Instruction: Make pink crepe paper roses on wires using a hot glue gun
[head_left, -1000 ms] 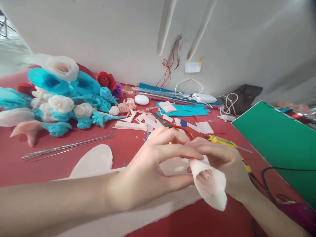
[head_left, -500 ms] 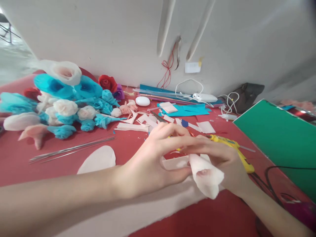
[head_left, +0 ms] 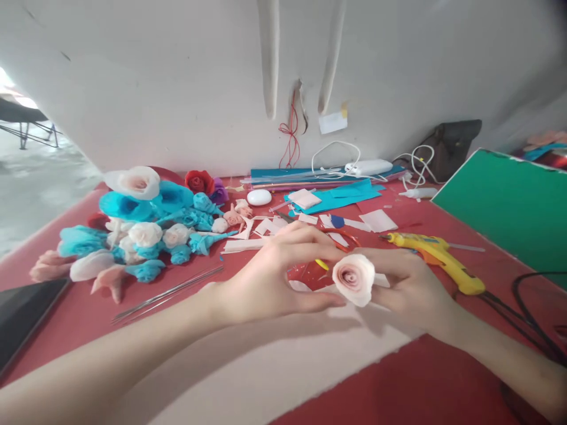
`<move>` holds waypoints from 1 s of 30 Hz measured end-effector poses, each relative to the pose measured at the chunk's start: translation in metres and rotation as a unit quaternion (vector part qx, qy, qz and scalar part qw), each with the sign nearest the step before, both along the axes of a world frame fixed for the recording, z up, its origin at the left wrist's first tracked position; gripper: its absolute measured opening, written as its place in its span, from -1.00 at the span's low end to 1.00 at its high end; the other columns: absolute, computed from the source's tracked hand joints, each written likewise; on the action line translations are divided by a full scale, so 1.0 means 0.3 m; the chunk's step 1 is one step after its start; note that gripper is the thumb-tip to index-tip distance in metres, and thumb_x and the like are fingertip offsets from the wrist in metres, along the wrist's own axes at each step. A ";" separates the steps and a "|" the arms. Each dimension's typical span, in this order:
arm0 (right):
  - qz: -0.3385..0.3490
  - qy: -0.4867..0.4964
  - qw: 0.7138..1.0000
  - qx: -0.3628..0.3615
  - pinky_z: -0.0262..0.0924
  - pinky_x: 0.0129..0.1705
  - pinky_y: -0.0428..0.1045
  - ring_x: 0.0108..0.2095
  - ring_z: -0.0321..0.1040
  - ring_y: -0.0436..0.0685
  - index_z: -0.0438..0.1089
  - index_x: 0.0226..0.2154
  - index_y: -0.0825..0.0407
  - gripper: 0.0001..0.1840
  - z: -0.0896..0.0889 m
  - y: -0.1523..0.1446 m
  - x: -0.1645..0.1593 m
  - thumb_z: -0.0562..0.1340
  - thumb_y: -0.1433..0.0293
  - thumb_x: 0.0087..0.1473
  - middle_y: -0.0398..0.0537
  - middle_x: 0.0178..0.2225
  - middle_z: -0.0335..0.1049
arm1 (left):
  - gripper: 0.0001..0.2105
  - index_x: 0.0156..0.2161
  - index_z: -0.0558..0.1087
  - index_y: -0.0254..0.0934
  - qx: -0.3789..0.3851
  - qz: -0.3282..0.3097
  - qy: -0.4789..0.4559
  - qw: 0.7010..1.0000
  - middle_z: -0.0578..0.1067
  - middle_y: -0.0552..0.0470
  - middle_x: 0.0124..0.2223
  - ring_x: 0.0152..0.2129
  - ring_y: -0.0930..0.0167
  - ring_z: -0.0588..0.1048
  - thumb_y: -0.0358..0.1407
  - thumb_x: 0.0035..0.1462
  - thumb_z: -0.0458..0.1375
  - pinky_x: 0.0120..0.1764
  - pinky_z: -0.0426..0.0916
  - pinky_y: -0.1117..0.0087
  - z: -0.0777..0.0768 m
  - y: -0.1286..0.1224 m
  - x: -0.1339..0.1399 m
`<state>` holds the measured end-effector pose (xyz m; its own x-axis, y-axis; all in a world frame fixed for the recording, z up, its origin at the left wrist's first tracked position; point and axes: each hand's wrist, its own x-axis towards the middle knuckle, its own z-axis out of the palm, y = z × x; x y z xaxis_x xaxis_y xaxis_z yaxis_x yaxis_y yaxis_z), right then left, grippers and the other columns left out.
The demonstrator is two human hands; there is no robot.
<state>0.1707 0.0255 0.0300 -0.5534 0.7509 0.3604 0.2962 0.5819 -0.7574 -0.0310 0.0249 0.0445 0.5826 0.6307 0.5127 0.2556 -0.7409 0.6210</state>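
Note:
Between my hands is a pale pink paper rose (head_left: 353, 280), its rolled, layered opening turned up toward me. My left hand (head_left: 287, 268) curves around it from the left, with the thumb and fingers closed at its edge. From the other side my right hand (head_left: 405, 289) grips it, and its fingertips are partly hidden behind the rose. Beneath both hands lies a wide strip of pale pink paper (head_left: 248, 360) on the red table (head_left: 398, 383). Orange-handled scissors (head_left: 348, 237) lie just beyond the fingers.
Blue, white, pink and red paper flowers (head_left: 146, 236) are heaped at left, beside thin metal wires (head_left: 168, 295). A yellow glue gun (head_left: 436, 254) with a black cable lies at right near a green board (head_left: 509, 206). Paper scraps (head_left: 266, 227) and a white oval case (head_left: 259, 197) sit farther back.
The rose has turned from lying sideways to facing up toward me, so its spiral centre shows. My view has shifted, and a dark flat object has come into sight at the left edge.

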 end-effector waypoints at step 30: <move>-0.066 0.054 0.990 -0.110 0.25 -0.41 -0.20 -0.39 0.33 -0.03 0.39 -0.37 -0.02 -0.85 0.013 -0.009 -0.006 0.28 0.32 -0.09 -0.17 -0.42 0.37 | -0.66 -0.01 0.30 -0.23 -0.131 0.040 0.141 0.981 0.43 0.05 -0.08 -0.14 0.45 0.38 -0.36 0.06 0.10 -0.10 0.28 0.46 0.013 0.045 -0.044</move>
<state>0.1689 0.0226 0.0341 -0.4121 0.8812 0.2315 0.2683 0.3602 -0.8935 -0.0443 0.0385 0.0485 0.6208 0.7687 0.1537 0.4949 -0.5364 0.6836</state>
